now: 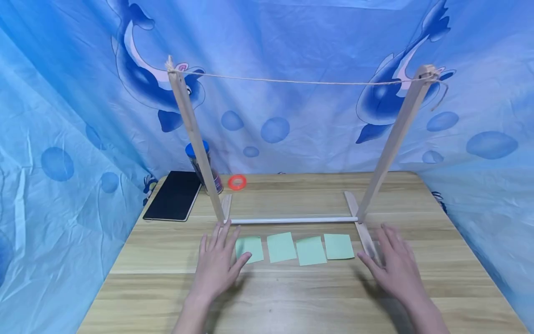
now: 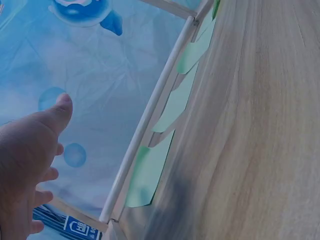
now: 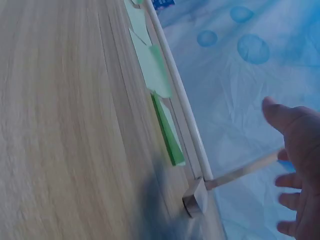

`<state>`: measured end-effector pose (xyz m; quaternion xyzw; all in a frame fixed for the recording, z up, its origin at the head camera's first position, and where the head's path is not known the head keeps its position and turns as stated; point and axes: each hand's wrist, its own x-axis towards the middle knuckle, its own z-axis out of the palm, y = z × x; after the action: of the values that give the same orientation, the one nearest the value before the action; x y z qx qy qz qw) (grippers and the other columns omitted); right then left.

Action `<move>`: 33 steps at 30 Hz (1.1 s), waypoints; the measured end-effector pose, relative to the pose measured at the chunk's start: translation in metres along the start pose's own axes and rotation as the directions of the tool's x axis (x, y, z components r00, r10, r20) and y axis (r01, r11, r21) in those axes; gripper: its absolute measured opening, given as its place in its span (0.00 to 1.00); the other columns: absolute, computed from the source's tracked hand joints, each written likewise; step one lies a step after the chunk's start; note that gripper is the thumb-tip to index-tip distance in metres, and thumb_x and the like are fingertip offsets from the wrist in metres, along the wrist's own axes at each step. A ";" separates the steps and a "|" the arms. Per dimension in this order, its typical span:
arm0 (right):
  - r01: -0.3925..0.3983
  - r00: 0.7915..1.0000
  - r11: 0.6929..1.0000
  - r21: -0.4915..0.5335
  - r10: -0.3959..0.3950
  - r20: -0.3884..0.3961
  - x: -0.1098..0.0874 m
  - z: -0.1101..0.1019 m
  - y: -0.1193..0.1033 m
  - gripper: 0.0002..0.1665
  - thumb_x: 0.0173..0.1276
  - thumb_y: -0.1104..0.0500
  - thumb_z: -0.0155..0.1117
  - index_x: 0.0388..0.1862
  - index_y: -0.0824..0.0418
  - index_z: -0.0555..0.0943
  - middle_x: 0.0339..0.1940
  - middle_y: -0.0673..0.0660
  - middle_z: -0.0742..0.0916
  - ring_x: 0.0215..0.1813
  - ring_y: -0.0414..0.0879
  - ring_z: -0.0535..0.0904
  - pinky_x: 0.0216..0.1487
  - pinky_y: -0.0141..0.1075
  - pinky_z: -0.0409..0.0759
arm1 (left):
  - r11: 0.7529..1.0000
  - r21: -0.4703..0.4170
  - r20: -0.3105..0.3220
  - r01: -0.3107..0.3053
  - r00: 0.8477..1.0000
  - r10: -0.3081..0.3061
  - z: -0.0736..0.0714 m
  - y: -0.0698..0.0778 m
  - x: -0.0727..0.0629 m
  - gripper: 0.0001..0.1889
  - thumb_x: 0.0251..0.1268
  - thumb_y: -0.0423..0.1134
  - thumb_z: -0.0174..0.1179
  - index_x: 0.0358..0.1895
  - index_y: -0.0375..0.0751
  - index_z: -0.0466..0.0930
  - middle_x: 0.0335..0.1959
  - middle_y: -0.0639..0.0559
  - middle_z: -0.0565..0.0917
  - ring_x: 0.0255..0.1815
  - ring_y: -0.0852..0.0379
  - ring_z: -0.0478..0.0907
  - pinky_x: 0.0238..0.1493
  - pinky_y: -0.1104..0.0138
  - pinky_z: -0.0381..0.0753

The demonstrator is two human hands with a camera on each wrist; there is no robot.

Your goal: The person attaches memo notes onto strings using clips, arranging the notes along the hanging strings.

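1. Backdrop (image 1: 317,41): blue, dolphin-printed, hung behind the counter.
2. Counter (image 1: 277,304): wood-grained; the items below are set on or held above it.
3. Wooden frame (image 1: 397,140): stood upright at mid-counter, its uprights joined by string (image 1: 292,82) above and a white rod (image 1: 292,220) below.
4. Left hand (image 1: 216,268) and right hand (image 1: 394,269): held near the frame's left and right feet; fingers spread, released, nothing grasped.
5. Four green notes (image 1: 281,247): laid in a row, near side of the rod.

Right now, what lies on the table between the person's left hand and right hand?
Four pale green paper squares lie there in a row, with a white rod just beyond them; the head view shows this best.
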<state>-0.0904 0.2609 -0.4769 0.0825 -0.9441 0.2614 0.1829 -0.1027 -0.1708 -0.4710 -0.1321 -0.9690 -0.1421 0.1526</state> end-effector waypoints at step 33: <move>-0.137 0.986 0.982 -0.129 0.148 0.077 -0.015 0.001 0.071 0.20 0.54 0.55 0.82 0.36 0.69 0.85 0.41 0.71 0.85 0.41 0.66 0.82 0.42 0.62 0.78 | 0.989 -0.095 0.072 0.113 0.992 -0.107 0.046 -0.026 0.010 0.22 0.64 0.43 0.70 0.58 0.38 0.83 0.57 0.45 0.83 0.51 0.47 0.75 0.46 0.56 0.73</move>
<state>-0.0948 0.3219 -0.5164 0.0143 -0.9690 0.2111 0.1276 -0.1319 -0.1786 -0.5154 -0.0905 -0.9711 -0.1939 0.1054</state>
